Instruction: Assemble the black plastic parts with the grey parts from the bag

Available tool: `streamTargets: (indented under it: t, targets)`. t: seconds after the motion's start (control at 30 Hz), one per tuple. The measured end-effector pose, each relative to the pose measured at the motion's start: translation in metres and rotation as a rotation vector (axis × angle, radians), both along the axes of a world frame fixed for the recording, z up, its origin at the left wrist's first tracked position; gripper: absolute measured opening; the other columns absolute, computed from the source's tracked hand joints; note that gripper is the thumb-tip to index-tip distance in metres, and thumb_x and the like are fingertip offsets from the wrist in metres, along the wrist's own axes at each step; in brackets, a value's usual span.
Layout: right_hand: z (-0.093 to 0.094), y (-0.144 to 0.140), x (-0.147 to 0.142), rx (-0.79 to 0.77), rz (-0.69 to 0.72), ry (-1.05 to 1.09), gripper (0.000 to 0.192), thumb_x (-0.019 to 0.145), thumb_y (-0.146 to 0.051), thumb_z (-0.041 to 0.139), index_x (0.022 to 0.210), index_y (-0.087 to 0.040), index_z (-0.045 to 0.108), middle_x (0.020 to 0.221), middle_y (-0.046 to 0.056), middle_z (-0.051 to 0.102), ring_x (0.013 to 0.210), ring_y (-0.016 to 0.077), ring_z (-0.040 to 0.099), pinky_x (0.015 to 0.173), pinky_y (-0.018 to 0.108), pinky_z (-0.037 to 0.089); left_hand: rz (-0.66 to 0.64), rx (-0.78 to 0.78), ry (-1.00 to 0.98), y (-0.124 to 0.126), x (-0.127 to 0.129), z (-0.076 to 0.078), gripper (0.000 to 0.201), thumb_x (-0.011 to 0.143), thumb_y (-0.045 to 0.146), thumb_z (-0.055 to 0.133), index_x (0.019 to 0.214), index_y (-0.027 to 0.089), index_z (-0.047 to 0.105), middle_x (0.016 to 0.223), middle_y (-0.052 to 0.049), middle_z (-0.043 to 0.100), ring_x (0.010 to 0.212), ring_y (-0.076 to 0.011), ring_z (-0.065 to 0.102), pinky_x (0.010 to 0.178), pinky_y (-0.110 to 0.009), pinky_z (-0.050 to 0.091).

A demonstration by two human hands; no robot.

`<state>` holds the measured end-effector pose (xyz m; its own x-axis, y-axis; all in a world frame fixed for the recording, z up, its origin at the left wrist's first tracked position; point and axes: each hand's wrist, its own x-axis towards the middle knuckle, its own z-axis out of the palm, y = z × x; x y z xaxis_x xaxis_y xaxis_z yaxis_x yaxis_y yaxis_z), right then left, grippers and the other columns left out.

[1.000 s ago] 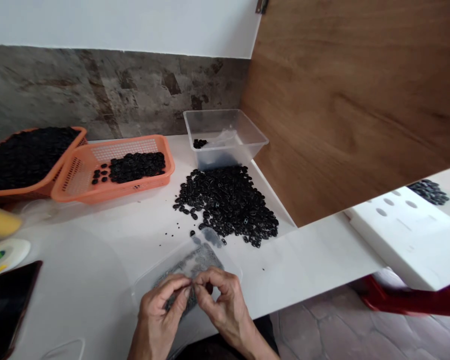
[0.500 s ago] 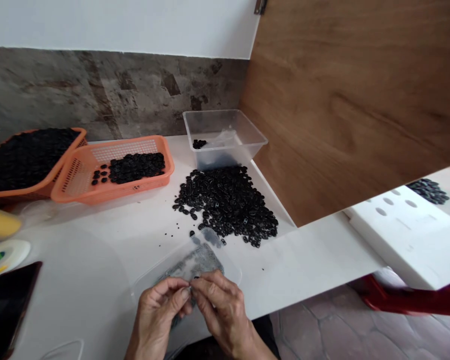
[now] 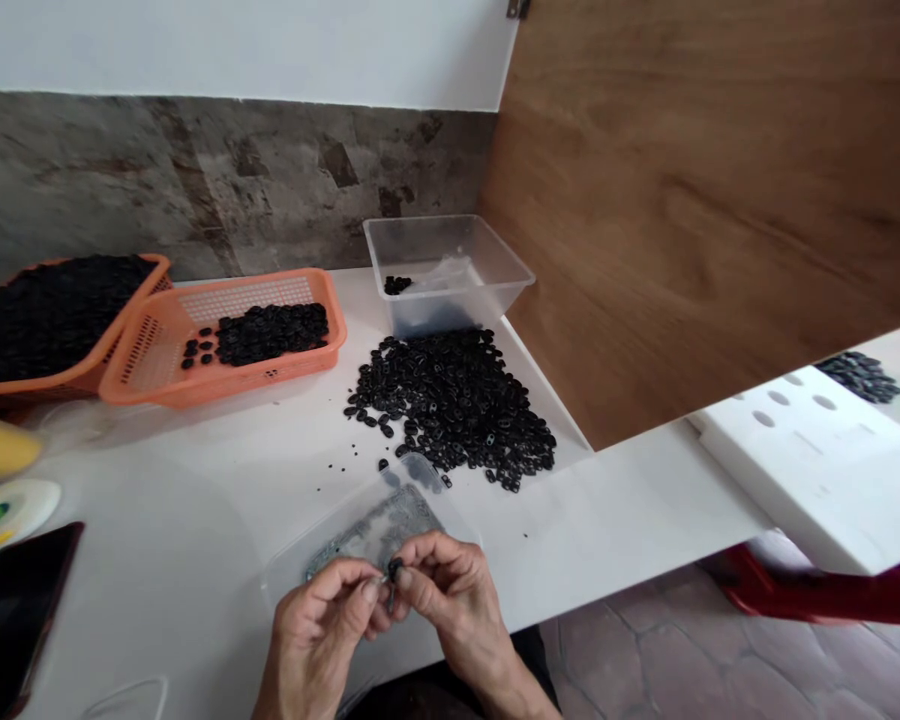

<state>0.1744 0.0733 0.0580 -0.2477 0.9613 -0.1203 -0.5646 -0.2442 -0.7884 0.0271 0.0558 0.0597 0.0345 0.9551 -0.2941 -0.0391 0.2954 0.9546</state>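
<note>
The brown wooden panel (image 3: 690,220) leans in at one o'clock from the hands, above the white table (image 3: 600,540). At ten o'clock sits an orange basket (image 3: 146,370) with black ovals inside; at twelve, a heap of black links (image 3: 450,400), and, nearer, a clear tray (image 3: 330,518) of small grey parts. The right hand (image 3: 454,605) comes up from five o'clock, knuckles arched, thumb and forefinger pinching a black piece (image 3: 394,568) over the tray's near edge. The left hand (image 3: 322,620) rises from seven o'clock, thumb tip meeting forefinger on a slim grey bit (image 3: 384,578) beside that piece. Tiny dark marks (image 3: 271,374) on the basket's front are too small to read.
</note>
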Motion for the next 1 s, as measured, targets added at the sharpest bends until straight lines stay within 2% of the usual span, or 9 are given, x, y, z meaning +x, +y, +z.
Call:
streamTargets:
  t: [0.23,0.37,0.53,0.63,0.73,0.9,1.0]
  targets:
    - [0.008,0.003,-0.001,0.045,0.031,0.044,0.01,0.082,-0.022,0.07,0.081,-0.012,0.067,0.059,0.001,0.065,0.05,0.0075,0.062,0.055,0.018,0.053,0.029,-0.004,-0.025,0.001,0.002,0.006,0.025,0.081,0.041,0.065,0.075,0.016,0.07,0.058,-0.002,0.066,0.053,-0.0125,0.059,0.053,-0.02,0.05]
    - [0.009,0.004,0.0,0.042,0.029,0.01,0.012,0.081,-0.023,0.071,0.081,-0.012,0.067,0.054,-0.001,0.061,0.049,0.0077,0.061,0.053,0.017,0.053,-0.022,-0.003,-0.01,0.003,0.002,0.009,0.027,0.081,0.041,0.064,0.074,0.016,0.069,0.057,-0.003,0.066,0.053,-0.0132,0.059,0.053,-0.021,0.05]
    - [0.008,0.003,0.0,0.044,0.041,-0.015,0.013,0.081,-0.025,0.071,0.081,-0.013,0.067,0.054,-0.001,0.061,0.05,0.01,0.062,0.052,0.02,0.054,0.097,-0.042,-0.004,0.001,0.01,0.019,0.027,0.076,0.042,0.067,0.07,0.016,0.069,0.054,-0.001,0.063,0.05,-0.0122,0.055,0.051,-0.02,0.047]
    - [0.008,0.003,0.0,0.048,0.048,-0.011,0.012,0.081,-0.024,0.071,0.081,-0.013,0.067,0.053,-0.002,0.059,0.05,0.0103,0.062,0.053,0.02,0.054,0.113,-0.058,-0.003,0.001,0.012,0.023,0.027,0.075,0.043,0.068,0.067,0.017,0.069,0.053,-0.001,0.063,0.049,-0.0119,0.055,0.05,-0.02,0.046]
    - [0.009,0.003,0.0,0.051,0.064,0.006,0.011,0.081,-0.023,0.07,0.082,-0.013,0.067,0.053,-0.002,0.058,0.05,0.0093,0.061,0.054,0.02,0.054,0.059,-0.06,0.0,0.001,0.011,0.022,0.027,0.075,0.043,0.068,0.068,0.016,0.069,0.053,-0.002,0.064,0.05,-0.0123,0.056,0.05,-0.02,0.047]
    - [0.014,0.002,0.0,0.037,0.086,0.037,0.012,0.083,-0.025,0.069,0.082,-0.013,0.065,0.056,-0.002,0.061,0.049,0.0077,0.06,0.056,0.02,0.053,0.068,-0.02,0.006,0.001,0.006,0.017,0.027,0.078,0.042,0.066,0.069,0.016,0.07,0.054,-0.002,0.064,0.05,-0.012,0.056,0.05,-0.019,0.047]
    - [0.014,0.001,-0.001,0.04,0.07,0.024,0.014,0.083,-0.026,0.069,0.082,-0.012,0.065,0.056,-0.001,0.061,0.051,0.0089,0.062,0.056,0.02,0.052,-0.029,0.017,0.022,0.001,0.0,0.01,0.025,0.081,0.039,0.064,0.073,0.016,0.071,0.056,-0.002,0.066,0.051,-0.0128,0.058,0.052,-0.02,0.049]
